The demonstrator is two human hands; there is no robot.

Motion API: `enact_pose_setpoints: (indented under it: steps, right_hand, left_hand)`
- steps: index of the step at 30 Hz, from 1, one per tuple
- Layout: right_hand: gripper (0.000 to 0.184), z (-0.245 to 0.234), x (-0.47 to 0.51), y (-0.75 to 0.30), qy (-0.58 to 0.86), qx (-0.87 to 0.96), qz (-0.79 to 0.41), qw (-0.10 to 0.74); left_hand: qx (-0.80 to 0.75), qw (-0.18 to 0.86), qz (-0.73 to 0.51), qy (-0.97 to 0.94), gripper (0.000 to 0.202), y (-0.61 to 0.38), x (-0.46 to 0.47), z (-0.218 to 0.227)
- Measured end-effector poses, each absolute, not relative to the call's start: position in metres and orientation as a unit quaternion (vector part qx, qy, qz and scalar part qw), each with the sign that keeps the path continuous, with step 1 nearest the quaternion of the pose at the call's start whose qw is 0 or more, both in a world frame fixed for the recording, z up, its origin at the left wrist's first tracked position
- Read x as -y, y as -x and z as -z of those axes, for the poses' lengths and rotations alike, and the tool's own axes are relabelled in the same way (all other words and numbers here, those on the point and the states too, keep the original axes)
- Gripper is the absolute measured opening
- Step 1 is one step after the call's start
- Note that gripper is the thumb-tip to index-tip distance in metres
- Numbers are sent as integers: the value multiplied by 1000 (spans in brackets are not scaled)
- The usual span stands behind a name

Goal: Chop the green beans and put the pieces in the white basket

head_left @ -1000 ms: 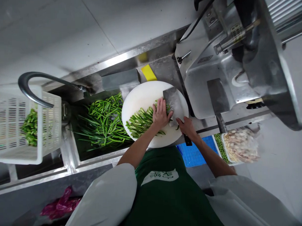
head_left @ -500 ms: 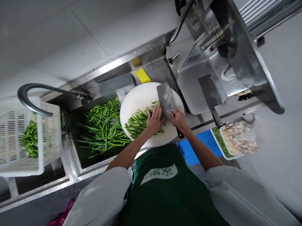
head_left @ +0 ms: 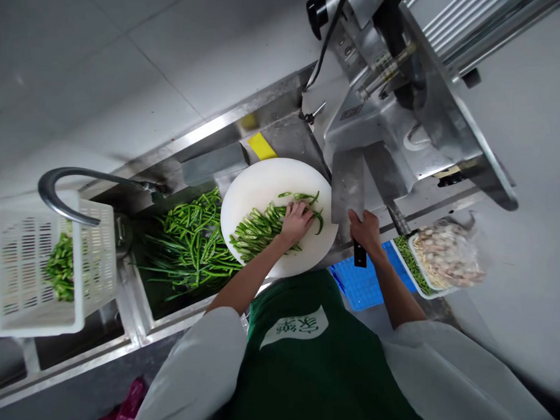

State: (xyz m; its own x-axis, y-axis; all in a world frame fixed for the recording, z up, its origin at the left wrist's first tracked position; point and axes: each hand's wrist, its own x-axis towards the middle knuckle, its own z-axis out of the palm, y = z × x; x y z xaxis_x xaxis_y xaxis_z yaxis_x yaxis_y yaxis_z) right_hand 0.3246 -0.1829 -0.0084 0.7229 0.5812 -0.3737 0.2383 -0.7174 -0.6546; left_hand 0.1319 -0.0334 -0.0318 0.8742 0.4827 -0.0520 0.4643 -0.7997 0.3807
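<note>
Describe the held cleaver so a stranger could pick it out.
Find the round white cutting board; just right of it, against the slicing machine, is the cleaver. Unlike the second blade lying beside it, the right hand grips its black handle.

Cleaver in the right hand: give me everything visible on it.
The cleaver has a broad rectangular blade of dull grey metal and a dark handle, whose end sticks out below the right hand that grips it. Its flat side faces the camera, with the blade pointing away from the person. It is at the right edge of the round white cutting board. Contact with the counter is unclear.
</note>
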Motion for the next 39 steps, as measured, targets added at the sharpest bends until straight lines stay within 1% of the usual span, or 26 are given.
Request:
enact_pose_setpoints:
  steps: [3, 6, 9, 13, 18, 24, 27, 32, 36, 39]
  right_hand:
    - [41, 9, 191, -320, 862, 197, -337, 324]
    - [39, 12, 189, -316, 842, 210, -377, 324]
    - [37, 17, 182, -314, 830, 249, -397, 301]
    - [36, 22, 175, -315, 832, 268, -402, 272]
    - [33, 18, 178, -317, 850, 289, -377, 227]
    - [35, 15, 179, -315, 863, 316, -359, 163]
    - [36, 16, 176, -312, 866, 324, -350, 150]
    - [35, 18, 170, -305, 865, 313, -359, 156]
    - [37, 21, 166, -301, 853, 283, -390, 198]
    - [37, 26, 160, -296, 856, 282, -373, 222]
  left_hand:
    - [-282, 217, -94, -930, 28, -131, 36, 35]
    - [-347, 220, -156, -898, 43, -129, 38, 31]
    - [-398, 185, -123, -890, 59, -141, 40, 33]
    - [-375, 143, -37, -915, 72, -164, 44, 43]
    - [-373, 122, -10, -920, 75, -168, 45, 45]
    - [-374, 133, -6, -918, 77, -167, 44, 43]
    - [-373, 137, -9, -918, 78, -167, 44, 44]
    - [-373, 145, 1, -916, 79, -167, 43, 44]
    - [-367, 159, -11, -917, 78, -166, 42, 45]
    - [-361, 174, -21, -916, 79, -165, 41, 47]
